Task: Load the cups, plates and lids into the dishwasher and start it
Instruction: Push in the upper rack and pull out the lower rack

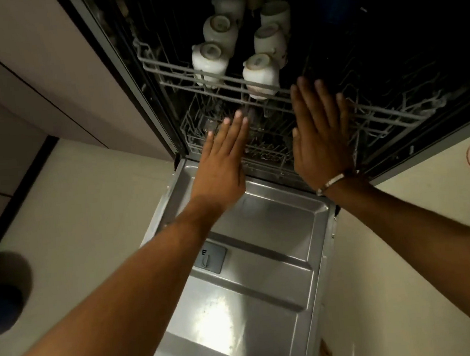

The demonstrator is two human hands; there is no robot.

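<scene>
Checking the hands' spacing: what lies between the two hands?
In the head view, the lower rack shows between the left hand and right hand.

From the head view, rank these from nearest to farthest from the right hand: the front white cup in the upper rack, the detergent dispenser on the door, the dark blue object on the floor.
Measured from the right hand:
1. Front white cup, just up and left, in the upper rack.
2. Detergent dispenser, down and left on the open door.
3. Dark blue object, far left on the floor.

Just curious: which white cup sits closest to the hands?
The front cup of the right-hand row, nearest the right hand; the other cups sit farther back.
</scene>
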